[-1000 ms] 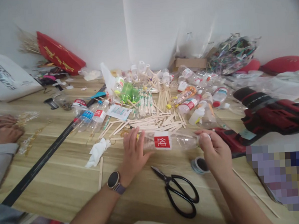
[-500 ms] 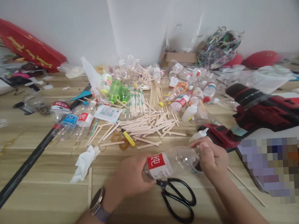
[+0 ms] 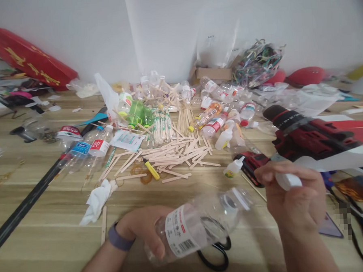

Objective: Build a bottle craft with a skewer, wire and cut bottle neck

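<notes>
A clear plastic bottle [image 3: 186,231] with a white and red label lies tilted in my left hand [image 3: 150,231], which is closed around its lower end. Its uncapped neck points to the right. My right hand [image 3: 294,203] is closed on a white bottle cap [image 3: 289,181], held apart from the bottle's mouth. Black-handled scissors [image 3: 217,262] lie on the table, partly behind the bottle. Near my right hand is a small glue bottle [image 3: 233,167].
A red and black cordless drill [image 3: 309,133] rests at the right. Loose wooden sticks [image 3: 176,156] and a yellow-handled tool [image 3: 152,170] lie mid-table, with several plastic bottles behind. A long black pole [image 3: 27,205] crosses the left side; crumpled tissue [image 3: 96,201] lies beside it.
The cap has come off the bottle with my right hand, which has moved right and away. My left hand has turned the bottle, showing another side of its label.
</notes>
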